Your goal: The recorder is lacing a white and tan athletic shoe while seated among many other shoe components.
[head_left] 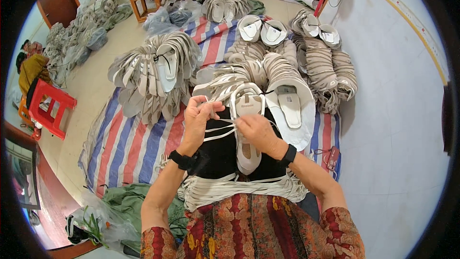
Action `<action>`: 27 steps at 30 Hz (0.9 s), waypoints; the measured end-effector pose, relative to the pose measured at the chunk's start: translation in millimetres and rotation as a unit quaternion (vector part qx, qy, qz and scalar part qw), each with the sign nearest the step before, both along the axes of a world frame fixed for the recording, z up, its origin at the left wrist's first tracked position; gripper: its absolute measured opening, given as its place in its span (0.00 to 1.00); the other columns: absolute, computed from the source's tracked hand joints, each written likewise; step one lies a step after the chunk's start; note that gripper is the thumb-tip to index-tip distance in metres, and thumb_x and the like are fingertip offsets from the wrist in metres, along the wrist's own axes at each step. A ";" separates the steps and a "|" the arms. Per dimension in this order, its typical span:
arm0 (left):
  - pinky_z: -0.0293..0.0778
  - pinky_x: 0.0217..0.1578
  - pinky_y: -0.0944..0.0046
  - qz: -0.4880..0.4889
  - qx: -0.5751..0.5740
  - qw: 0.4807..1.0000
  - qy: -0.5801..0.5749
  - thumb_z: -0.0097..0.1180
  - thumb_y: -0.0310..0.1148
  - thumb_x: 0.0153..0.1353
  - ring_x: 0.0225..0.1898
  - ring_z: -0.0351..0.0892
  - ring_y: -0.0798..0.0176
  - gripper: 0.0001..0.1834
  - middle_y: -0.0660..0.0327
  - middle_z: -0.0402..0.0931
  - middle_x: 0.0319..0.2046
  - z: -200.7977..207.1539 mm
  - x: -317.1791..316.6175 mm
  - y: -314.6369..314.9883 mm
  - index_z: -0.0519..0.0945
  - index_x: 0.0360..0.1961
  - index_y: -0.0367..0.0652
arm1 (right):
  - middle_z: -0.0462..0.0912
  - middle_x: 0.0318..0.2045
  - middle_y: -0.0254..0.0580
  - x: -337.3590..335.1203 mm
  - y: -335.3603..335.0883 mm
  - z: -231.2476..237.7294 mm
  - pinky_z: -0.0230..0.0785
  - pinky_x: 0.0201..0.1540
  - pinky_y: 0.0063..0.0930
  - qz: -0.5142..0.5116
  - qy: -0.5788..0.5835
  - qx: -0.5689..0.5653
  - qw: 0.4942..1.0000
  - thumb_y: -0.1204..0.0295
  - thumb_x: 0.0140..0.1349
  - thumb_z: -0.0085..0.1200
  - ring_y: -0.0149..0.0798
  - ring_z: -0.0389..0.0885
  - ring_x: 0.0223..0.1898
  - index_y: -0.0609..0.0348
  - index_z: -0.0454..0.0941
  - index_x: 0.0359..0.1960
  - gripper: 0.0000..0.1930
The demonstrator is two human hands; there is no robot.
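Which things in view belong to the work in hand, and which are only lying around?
In the work:
left hand and right hand, gripping white lace
beige shoe upper
lace bundle across the lap, probably
stacked uppers, probably

Just around, it seems:
red stool
green cloth
clear plastic bag

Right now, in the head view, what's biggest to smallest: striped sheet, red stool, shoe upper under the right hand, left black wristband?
Striped sheet
Shoe upper and red stool: too alike to rank
Left black wristband
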State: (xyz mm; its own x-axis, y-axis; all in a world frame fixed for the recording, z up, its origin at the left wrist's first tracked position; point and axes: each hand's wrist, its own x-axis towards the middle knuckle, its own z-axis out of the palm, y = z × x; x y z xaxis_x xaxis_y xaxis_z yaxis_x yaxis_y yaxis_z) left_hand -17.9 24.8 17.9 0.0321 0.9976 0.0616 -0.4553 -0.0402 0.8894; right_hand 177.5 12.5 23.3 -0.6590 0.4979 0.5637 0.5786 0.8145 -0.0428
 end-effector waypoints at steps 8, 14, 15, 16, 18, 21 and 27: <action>0.74 0.33 0.69 -0.022 -0.042 0.999 -0.007 0.48 0.27 0.60 0.35 0.78 0.62 0.07 0.54 0.77 0.33 1.4 -0.1 -5.5 0.70 0.38 0.35 | 0.70 0.23 0.39 6.8 16.2 -0.1 0.67 0.29 0.29 -0.055 -0.170 0.024 0.984 0.74 0.43 0.51 0.39 0.74 0.27 0.58 0.71 0.21 0.03; 0.74 0.33 0.70 -0.009 -0.024 1.000 -0.008 0.49 0.27 0.59 0.30 0.77 0.65 0.08 0.54 0.78 0.30 -0.2 12.1 -4.1 0.70 0.38 0.33 | 0.67 0.21 0.38 -8.1 -9.0 12.5 0.68 0.24 0.28 0.124 -0.021 -0.010 0.992 0.73 0.44 0.49 0.36 0.72 0.24 0.58 0.67 0.24 0.05; 0.73 0.33 0.71 -0.004 -0.006 1.000 -0.004 0.50 0.27 0.59 0.28 0.77 0.67 0.09 0.54 0.78 0.30 0.2 16.6 -3.4 0.71 0.38 0.32 | 0.67 0.21 0.38 -16.4 -20.8 7.4 0.67 0.24 0.27 0.142 0.002 0.020 0.990 0.73 0.44 0.49 0.36 0.72 0.24 0.58 0.67 0.24 0.06; 0.72 0.31 0.70 -0.011 0.004 0.999 0.033 0.51 0.26 0.57 0.26 0.75 0.67 0.06 0.55 0.78 0.29 -0.1 20.0 0.9 0.71 0.34 0.34 | 0.66 0.21 0.38 -16.0 -24.8 2.3 0.67 0.23 0.27 0.138 0.000 -0.011 0.990 0.74 0.45 0.50 0.36 0.72 0.24 0.58 0.67 0.24 0.05; 0.72 0.33 0.67 -0.007 0.094 0.971 0.219 0.52 0.25 0.56 0.26 0.75 0.65 0.04 0.57 0.78 0.30 -0.4 26.5 2.9 0.72 0.31 0.35 | 0.66 0.20 0.38 -13.6 -30.7 -5.7 0.67 0.23 0.27 0.131 0.000 -0.042 0.990 0.75 0.45 0.50 0.36 0.72 0.23 0.59 0.66 0.24 0.05; 0.67 0.41 0.58 0.079 0.337 0.817 0.461 0.53 0.25 0.50 0.33 0.72 0.58 0.03 0.60 0.75 0.30 -0.2 41.3 11.5 0.71 0.23 0.40 | 0.67 0.20 0.42 -1.3 -35.9 -6.3 0.67 0.25 0.30 0.054 0.039 -0.162 0.985 0.76 0.48 0.49 0.40 0.73 0.23 0.60 0.66 0.26 0.05; 0.62 0.46 0.56 0.004 0.468 0.660 0.587 0.50 0.25 0.46 0.38 0.68 0.55 0.06 0.57 0.67 0.28 -13.5 41.3 18.7 0.69 0.27 0.39 | 0.71 0.23 0.48 23.0 -40.3 -1.2 0.67 0.28 0.37 0.028 0.121 -0.328 0.936 0.75 0.52 0.46 0.50 0.74 0.25 0.61 0.66 0.29 0.05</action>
State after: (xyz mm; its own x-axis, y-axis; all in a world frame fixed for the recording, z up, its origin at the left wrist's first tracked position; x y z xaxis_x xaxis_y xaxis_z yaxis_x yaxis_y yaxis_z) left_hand 23.5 43.5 4.4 0.6007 0.5401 0.5894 0.5296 -0.8211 0.2127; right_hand 200.5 -27.8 22.2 -0.5863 0.7586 0.2841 0.4449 0.5947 -0.6696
